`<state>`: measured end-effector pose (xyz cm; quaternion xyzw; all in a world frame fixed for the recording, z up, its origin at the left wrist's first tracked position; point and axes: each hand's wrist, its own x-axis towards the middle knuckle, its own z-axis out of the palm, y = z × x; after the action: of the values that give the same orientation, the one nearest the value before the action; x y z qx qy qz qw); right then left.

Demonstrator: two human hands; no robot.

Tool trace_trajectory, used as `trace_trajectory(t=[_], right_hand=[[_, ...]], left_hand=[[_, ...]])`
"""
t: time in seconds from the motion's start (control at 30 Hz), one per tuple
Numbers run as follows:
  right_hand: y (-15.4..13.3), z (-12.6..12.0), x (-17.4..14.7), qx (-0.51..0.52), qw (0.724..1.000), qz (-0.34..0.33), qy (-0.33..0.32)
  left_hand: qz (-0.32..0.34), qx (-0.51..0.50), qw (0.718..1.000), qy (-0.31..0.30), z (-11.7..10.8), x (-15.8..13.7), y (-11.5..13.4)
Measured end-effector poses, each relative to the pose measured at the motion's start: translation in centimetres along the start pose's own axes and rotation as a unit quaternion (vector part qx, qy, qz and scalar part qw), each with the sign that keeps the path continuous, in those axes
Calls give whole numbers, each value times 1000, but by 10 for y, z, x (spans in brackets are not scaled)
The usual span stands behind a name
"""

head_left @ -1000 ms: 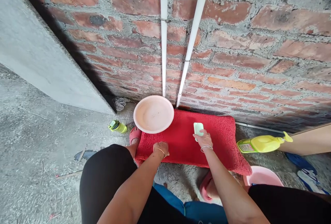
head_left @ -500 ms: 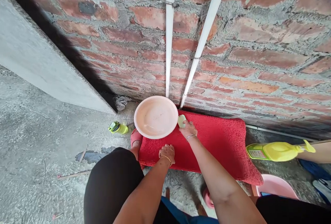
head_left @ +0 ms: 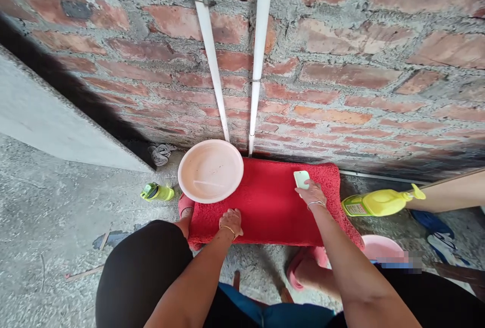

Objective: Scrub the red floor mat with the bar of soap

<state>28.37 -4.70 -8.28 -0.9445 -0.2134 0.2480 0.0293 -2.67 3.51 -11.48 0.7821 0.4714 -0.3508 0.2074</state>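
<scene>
A red fleecy mat (head_left: 273, 201) lies spread over a low support in front of me. My left hand (head_left: 230, 222) presses down on the mat's near left part, its fingers laid forward on the cloth. Towards the mat's right end, my right hand (head_left: 312, 194) is closed round what looks like a scrub brush (head_left: 301, 179), pale green with a smooth flat back. The brush's underside is hidden. A pale pink basin (head_left: 210, 171) stands on the mat's far left corner, beyond my left hand.
A yellow pump bottle (head_left: 379, 202) lies at the right, near a pink tub (head_left: 382, 247). On the left floor are a green drink bottle (head_left: 157, 192) and a grey rag (head_left: 162, 154). A brick wall (head_left: 322, 75) with two white pipes (head_left: 257, 55) rises behind.
My right hand has slid the brush rightward across the mat, away from the basin. My left hand stays on the mat. The view has turned to the right.
</scene>
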Motion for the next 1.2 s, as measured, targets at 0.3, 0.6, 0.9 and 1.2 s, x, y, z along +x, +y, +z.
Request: trace_trajectory(t=[0.3,0.6,0.9,1.2], right_hand=[[118,-21,5,57,989,130,27],[60,-13,-2,81,992,86,53],[-116,21,-31,-13,985,-172,0],[-152,34,-20,-84,964,-249,-37]], left_hand=[[-8,-11,1000,-13,-5,0,1],[1,2,1000,3,3,5,1],[-4,15,1000,9,10,11,3],[-28,-7,1000,3,5,8,5]])
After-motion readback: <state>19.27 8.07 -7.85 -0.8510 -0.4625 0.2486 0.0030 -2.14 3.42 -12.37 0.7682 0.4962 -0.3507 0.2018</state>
